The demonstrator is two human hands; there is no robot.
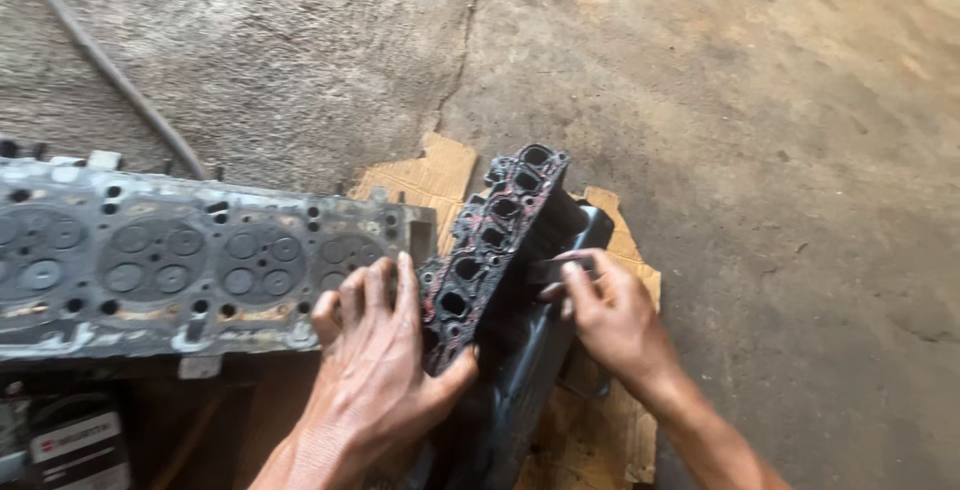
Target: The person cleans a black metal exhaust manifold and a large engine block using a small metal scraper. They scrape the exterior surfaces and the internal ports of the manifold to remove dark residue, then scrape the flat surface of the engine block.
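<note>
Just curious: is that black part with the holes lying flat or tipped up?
Tipped up: the black manifold stands on edge, braced by the left hand.

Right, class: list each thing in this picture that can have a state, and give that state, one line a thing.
Manifold: tilted on edge, ports bare.
Cylinder head: lying flat, valve faces up.
Left hand: gripping the manifold.
Right hand: pinching a small flat piece.
Cardboard: flat on the floor, torn.

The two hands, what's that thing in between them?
In the head view, a dark manifold part with a row of holes, smeared red, stands between the left hand and the right hand. Both hands touch it.
</note>
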